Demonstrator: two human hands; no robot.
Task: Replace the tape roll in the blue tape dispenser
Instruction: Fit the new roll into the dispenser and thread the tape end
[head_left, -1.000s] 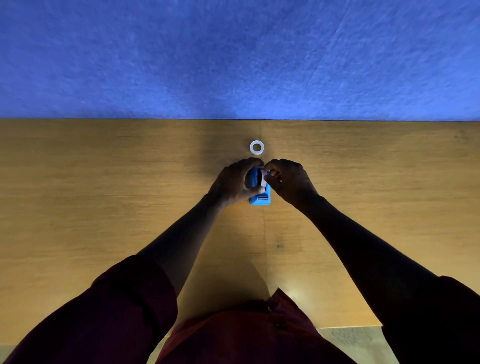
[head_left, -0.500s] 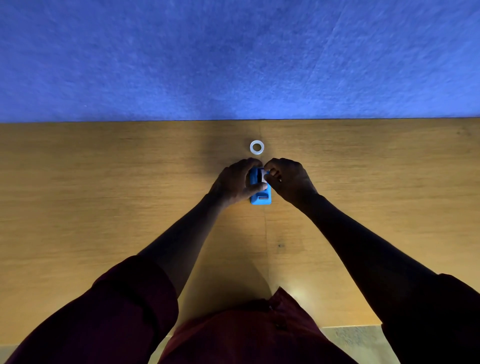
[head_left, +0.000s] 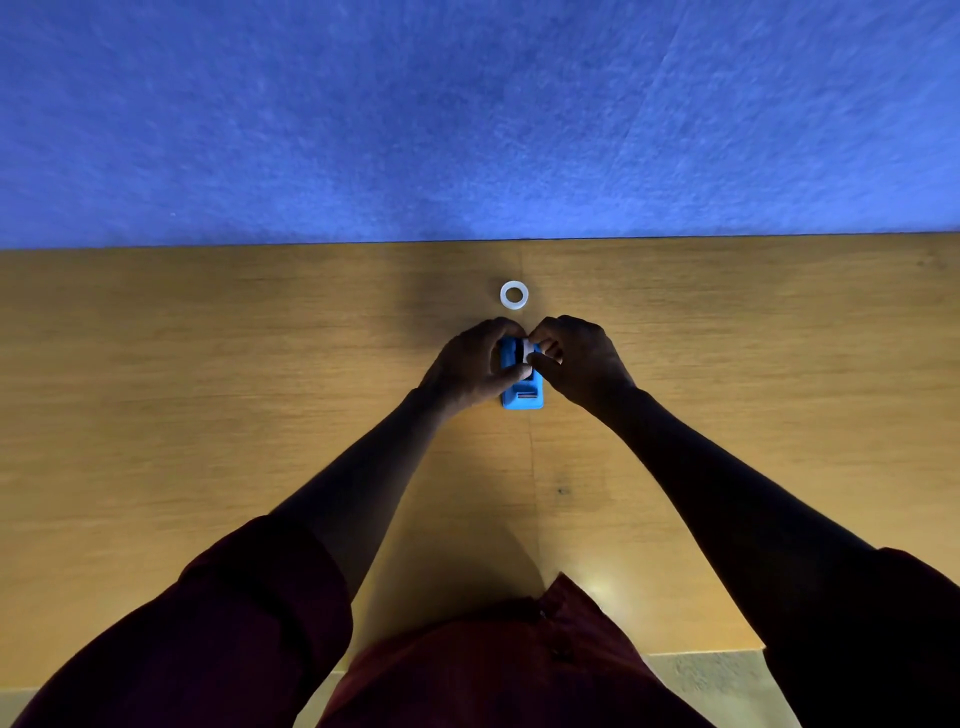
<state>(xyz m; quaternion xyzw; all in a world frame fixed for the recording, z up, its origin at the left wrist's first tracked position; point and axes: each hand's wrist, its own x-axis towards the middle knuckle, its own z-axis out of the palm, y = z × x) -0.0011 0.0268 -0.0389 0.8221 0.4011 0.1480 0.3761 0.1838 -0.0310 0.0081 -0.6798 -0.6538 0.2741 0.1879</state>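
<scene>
The blue plastic tape dispenser (head_left: 522, 397) sits mid-table exactly where it sat half a second ago, the left hand (head_left: 470, 366) still curled around its body and the right hand (head_left: 582, 361) still pinching the white roll (head_left: 529, 351) at its top. Just beyond lies a second white ring-shaped tape roll (head_left: 514, 295), flat on the smooth wood-grain table (head_left: 208, 389), backed by a blue felt-like wall (head_left: 467, 114).

Blue tape dispenser (head_left: 522, 397) lies flat on counter, mid-frame, cutter end toward the person. White tape roll (head_left: 514, 295) lies flat just beyond it, apart, hole up.
</scene>
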